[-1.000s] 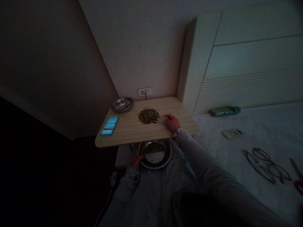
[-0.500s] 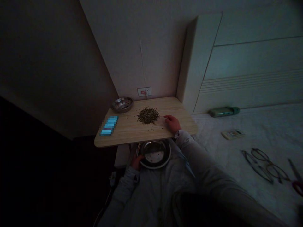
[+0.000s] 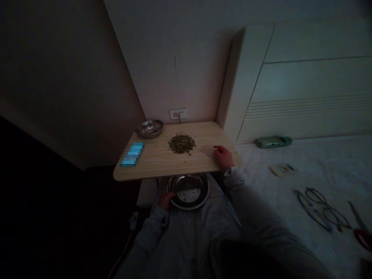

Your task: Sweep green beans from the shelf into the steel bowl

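Observation:
A heap of small greenish-brown grains (image 3: 181,143) lies on the light wooden table (image 3: 154,162), with a few stray ones around it. To the right of the heap, my right hand (image 3: 223,157) has its fingers closed on a thin see-through piece (image 3: 208,150), whose exact kind is too faint to tell. Below the table's front edge, a shiny metal bowl (image 3: 188,204) rests on my lap with a few dark grains inside. My left hand (image 3: 165,201) grips that bowl's left rim, thumb over the edge.
Another metal bowl (image 3: 150,129) stands at the table's back left, with a lit phone (image 3: 132,154), blurred out, in front of it. On the bed to the right lie a green case (image 3: 273,142), a pale remote-like device (image 3: 283,169), glasses (image 3: 322,209) and red-handled scissors (image 3: 362,236).
My right hand has moved right, away from the heap, with the see-through piece. My left hand stays on the bowl. The view has shifted slightly.

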The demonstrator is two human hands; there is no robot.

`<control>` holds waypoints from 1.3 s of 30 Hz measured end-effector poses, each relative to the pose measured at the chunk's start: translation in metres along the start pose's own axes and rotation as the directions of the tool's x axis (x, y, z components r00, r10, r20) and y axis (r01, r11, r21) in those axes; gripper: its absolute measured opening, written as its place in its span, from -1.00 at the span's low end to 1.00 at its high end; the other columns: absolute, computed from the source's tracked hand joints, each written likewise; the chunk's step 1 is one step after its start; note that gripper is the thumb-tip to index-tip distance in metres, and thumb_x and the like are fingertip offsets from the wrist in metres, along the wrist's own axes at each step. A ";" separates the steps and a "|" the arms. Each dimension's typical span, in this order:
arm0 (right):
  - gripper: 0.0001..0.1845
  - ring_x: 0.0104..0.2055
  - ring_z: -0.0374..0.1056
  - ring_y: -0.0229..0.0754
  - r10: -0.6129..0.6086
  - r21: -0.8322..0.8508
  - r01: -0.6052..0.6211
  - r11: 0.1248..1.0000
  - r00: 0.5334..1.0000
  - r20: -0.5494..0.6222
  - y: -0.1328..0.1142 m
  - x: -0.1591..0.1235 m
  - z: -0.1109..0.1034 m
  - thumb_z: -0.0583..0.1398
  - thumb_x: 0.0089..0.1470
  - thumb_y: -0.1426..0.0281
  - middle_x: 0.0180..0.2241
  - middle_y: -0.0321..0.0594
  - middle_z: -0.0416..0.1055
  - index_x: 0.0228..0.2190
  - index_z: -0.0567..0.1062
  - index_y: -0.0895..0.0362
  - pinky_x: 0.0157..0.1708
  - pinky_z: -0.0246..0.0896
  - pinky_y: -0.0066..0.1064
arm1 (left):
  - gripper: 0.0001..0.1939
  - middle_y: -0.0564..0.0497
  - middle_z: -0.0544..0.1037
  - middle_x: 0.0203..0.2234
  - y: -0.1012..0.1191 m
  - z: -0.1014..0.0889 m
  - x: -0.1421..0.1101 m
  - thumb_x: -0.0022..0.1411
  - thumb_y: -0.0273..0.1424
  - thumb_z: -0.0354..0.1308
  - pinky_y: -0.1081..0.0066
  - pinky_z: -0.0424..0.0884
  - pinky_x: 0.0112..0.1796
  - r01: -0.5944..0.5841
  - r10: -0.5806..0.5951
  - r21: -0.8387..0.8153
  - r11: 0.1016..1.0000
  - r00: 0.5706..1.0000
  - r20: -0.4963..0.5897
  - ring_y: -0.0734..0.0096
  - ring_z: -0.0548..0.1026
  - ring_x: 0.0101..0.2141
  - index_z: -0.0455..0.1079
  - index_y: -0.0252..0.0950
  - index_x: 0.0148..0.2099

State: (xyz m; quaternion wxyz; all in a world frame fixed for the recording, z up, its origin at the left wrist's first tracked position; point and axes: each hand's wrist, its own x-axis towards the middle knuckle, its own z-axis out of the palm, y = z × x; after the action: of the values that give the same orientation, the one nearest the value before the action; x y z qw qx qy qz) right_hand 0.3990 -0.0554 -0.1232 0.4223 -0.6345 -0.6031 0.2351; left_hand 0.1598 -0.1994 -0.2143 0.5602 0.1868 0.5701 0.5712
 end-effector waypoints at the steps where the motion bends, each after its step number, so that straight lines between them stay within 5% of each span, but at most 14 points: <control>1: -0.63 -0.45 0.26 -0.23 0.003 -0.037 -0.003 0.999 1.000 0.013 0.000 -0.002 -0.004 0.04 -0.14 0.38 -0.53 -0.25 0.38 -0.27 0.49 0.18 -0.40 0.11 -0.42 | -0.49 0.06 0.52 -0.59 -0.002 -0.001 0.002 -0.40 -0.52 0.13 0.37 0.36 -0.40 0.000 0.000 -0.001 1.000 1.000 0.000 0.24 0.48 -0.45 0.42 -0.33 -0.22; 7: -0.66 -0.45 0.27 -0.26 0.007 -0.153 0.014 0.988 0.990 0.140 -0.004 -0.013 -0.008 0.07 -0.11 0.38 -0.52 -0.28 0.39 -0.26 0.48 0.16 -0.43 0.07 -0.46 | -0.50 0.08 0.51 -0.63 -0.007 -0.004 0.006 -0.38 -0.48 0.14 0.38 0.35 -0.46 0.003 -0.003 -0.007 1.000 1.000 0.018 0.30 0.46 -0.53 0.41 -0.32 -0.23; 12: -0.68 -0.45 0.28 -0.27 -0.012 -0.175 0.054 0.983 0.972 0.233 -0.004 -0.019 -0.004 0.08 -0.09 0.37 -0.51 -0.31 0.42 -0.25 0.48 0.12 -0.46 0.05 -0.47 | -0.62 0.02 0.55 -0.54 0.003 0.001 -0.004 -0.41 -0.49 0.16 0.35 0.38 -0.38 0.039 -0.038 -0.046 0.998 0.999 0.026 0.20 0.50 -0.41 0.38 -0.30 -0.36; 20: -0.68 -0.46 0.30 -0.28 -0.092 -0.155 0.141 0.978 0.954 0.285 -0.008 -0.032 0.000 0.07 -0.08 0.36 -0.52 -0.32 0.45 -0.26 0.49 0.08 -0.44 0.09 -0.47 | -0.66 0.05 0.54 -0.57 0.008 0.018 -0.010 -0.37 -0.55 0.12 0.32 0.38 -0.35 0.096 -0.089 -0.086 0.992 0.992 0.090 0.23 0.50 -0.44 0.38 -0.27 -0.38; 29: -0.67 -0.50 0.29 -0.26 -0.193 -0.024 0.222 0.975 0.892 0.408 -0.016 -0.044 0.004 0.09 -0.12 0.38 -0.57 -0.29 0.43 -0.28 0.52 0.15 -0.44 0.13 -0.45 | -0.52 0.08 0.53 -0.62 0.012 0.014 -0.015 -0.37 -0.53 0.15 0.34 0.35 -0.41 0.053 -0.045 -0.101 0.993 0.996 0.077 0.25 0.49 -0.49 0.42 -0.29 -0.24; 34: -0.67 -0.53 0.26 -0.28 -0.242 0.037 0.254 0.967 0.856 0.458 -0.022 -0.049 0.007 0.10 -0.14 0.38 -0.59 -0.30 0.40 -0.30 0.53 0.17 -0.43 0.12 -0.44 | -0.62 0.01 0.54 -0.59 0.011 0.014 -0.013 -0.38 -0.49 0.17 0.27 0.37 -0.37 0.087 -0.080 -0.101 0.991 0.994 0.080 0.14 0.51 -0.44 0.41 -0.29 -0.34; 39: -0.66 -0.56 0.21 -0.30 -0.209 0.183 0.138 0.973 0.864 0.458 -0.020 -0.044 0.007 0.09 -0.16 0.36 -0.62 -0.33 0.35 -0.31 0.51 0.19 -0.49 0.10 -0.46 | -0.65 0.00 0.55 -0.55 0.010 0.012 -0.012 -0.38 -0.49 0.19 0.25 0.38 -0.31 0.068 -0.058 -0.120 0.990 0.994 0.092 0.09 0.52 -0.36 0.41 -0.27 -0.37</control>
State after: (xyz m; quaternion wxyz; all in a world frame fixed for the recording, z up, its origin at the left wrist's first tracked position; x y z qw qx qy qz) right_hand 0.3747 -0.0974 -0.1203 0.3262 -0.4686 -0.7241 0.3870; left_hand 0.1689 -0.2014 -0.1977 0.6130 0.1589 0.5143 0.5784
